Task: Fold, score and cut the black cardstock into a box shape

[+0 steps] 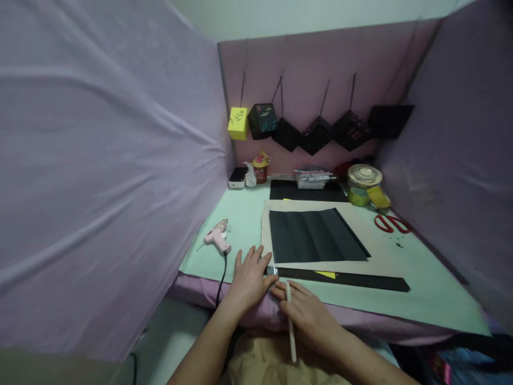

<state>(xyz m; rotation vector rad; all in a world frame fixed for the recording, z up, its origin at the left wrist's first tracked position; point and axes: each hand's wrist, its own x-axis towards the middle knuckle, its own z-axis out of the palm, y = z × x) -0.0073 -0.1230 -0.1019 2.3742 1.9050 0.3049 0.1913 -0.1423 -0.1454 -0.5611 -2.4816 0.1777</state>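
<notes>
My left hand (250, 275) lies flat with its fingers spread at the left edge of a beige board (360, 230). Its thumb side touches a small clear piece, perhaps a ruler (272, 271), over the left end of a long black paper strip (372, 282). Close beside it, my right hand (306, 310) grips a white pen (292, 331) between its fingers, the shaft slanting toward my lap. The right fingertips meet the table edge near the clear piece. Beyond both hands, a creased black paper sheet (312, 235) rests on the board.
A pink glue gun (217, 236) lies left, its cord dropping over the table edge. Red-handled scissors (393, 223) lie right. Behind are a box of pens (315, 179), tape rolls (358, 195) and a red cup (260, 170). Decorated paper cubes (262, 120) hang at the back.
</notes>
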